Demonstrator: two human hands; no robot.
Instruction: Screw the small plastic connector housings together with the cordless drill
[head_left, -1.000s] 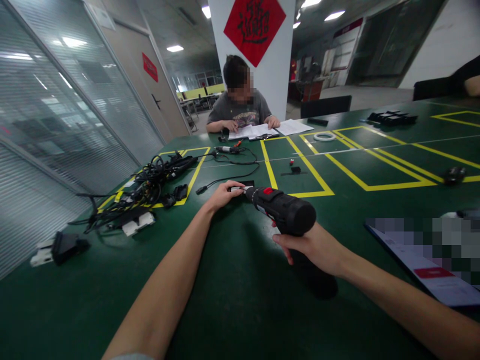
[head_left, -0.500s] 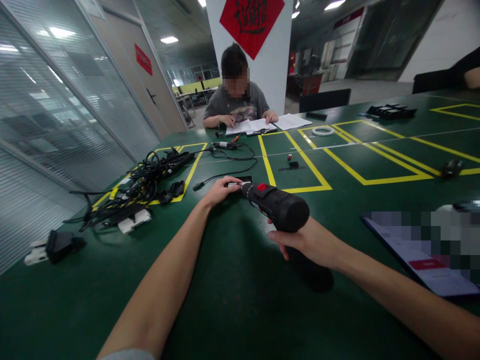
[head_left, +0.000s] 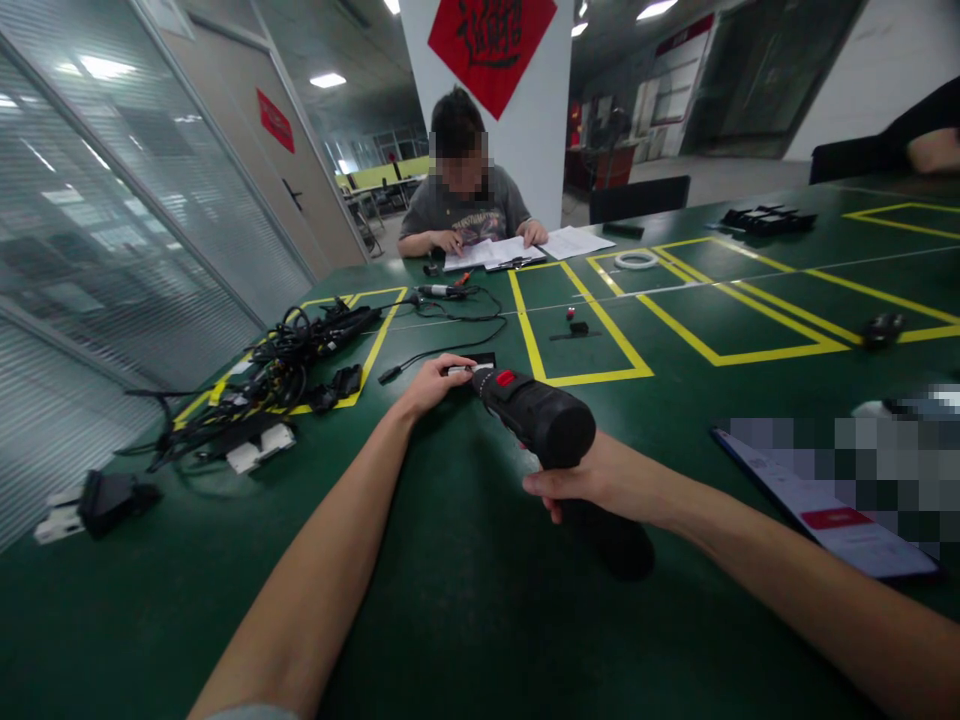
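While my right hand [head_left: 600, 482] is closed around the black drill [head_left: 540, 420], my left hand [head_left: 433, 380] pinches a small pale part [head_left: 459, 370] at its nose.
Drill is held low at the green worktop [head_left: 465, 600], near a yellow taped box [head_left: 600, 376]. Lettering on its red tab [head_left: 505, 378] is too small for me to read; the red diamond sign [head_left: 491, 40] bears a black character, cropped.

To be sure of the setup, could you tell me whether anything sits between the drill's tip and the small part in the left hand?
Nothing visible does. The drill in the right hand points straight at the small pale part held by the left hand.
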